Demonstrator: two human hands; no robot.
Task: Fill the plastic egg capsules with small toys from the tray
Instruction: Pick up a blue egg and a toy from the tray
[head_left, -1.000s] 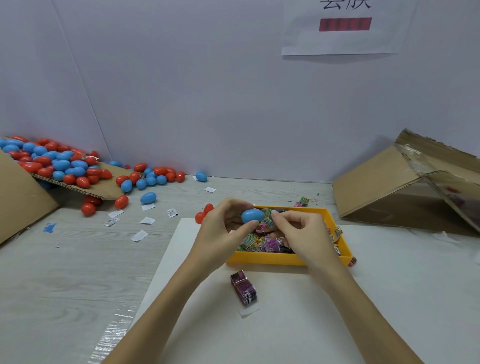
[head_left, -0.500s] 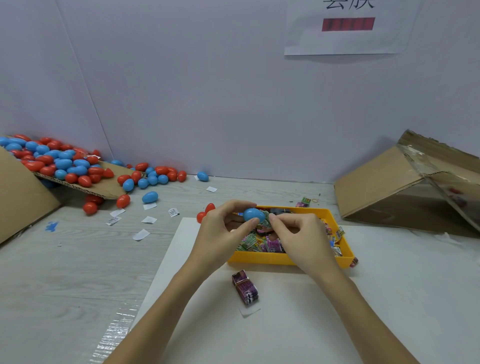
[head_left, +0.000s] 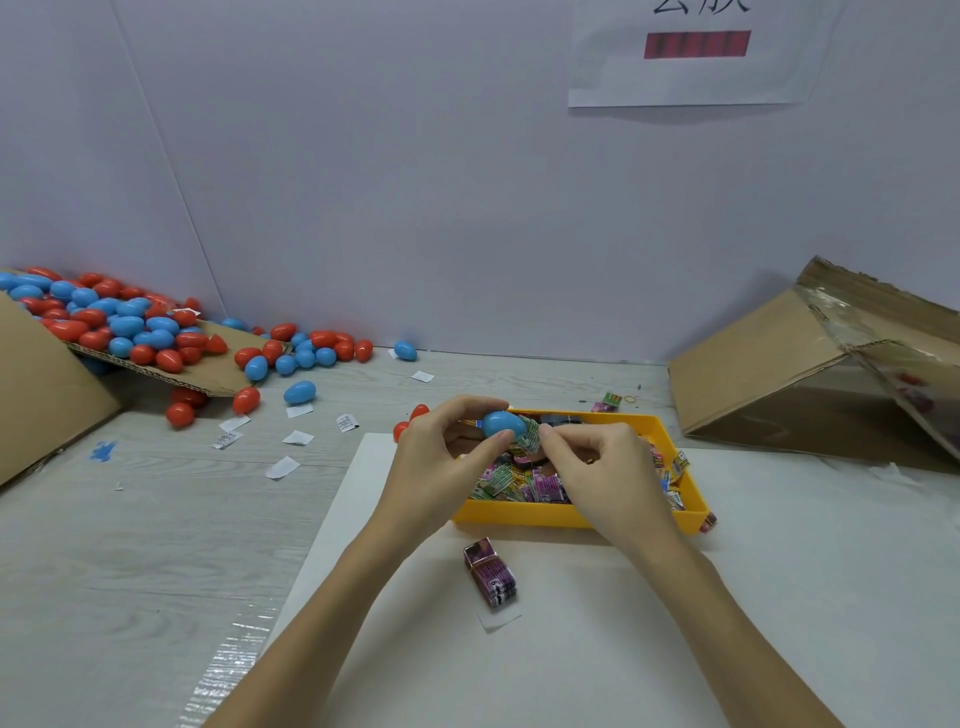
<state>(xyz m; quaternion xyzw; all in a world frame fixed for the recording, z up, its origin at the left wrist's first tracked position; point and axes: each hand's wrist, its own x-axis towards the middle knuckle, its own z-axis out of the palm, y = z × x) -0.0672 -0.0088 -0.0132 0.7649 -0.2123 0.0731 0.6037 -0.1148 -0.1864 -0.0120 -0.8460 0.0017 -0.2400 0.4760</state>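
Left hand (head_left: 431, 457) fingers clamped on blue egg capsule (head_left: 503, 423) over yellow tray (head_left: 571, 517); right hand (head_left: 605, 467) fingers pinching green toy packet (head_left: 530, 435) against it.

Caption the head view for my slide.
Left hand holds blue egg capsule over yellow tray; right hand pinches a toy packet.

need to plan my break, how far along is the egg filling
Hard to count finished ones: the red and blue eggs piled on the cardboard at far left look closed, filled or not I cannot tell. In hand: the left hand holds a blue egg while the right hand pinches a green packet against it. Left: the yellow tray holds many packets.
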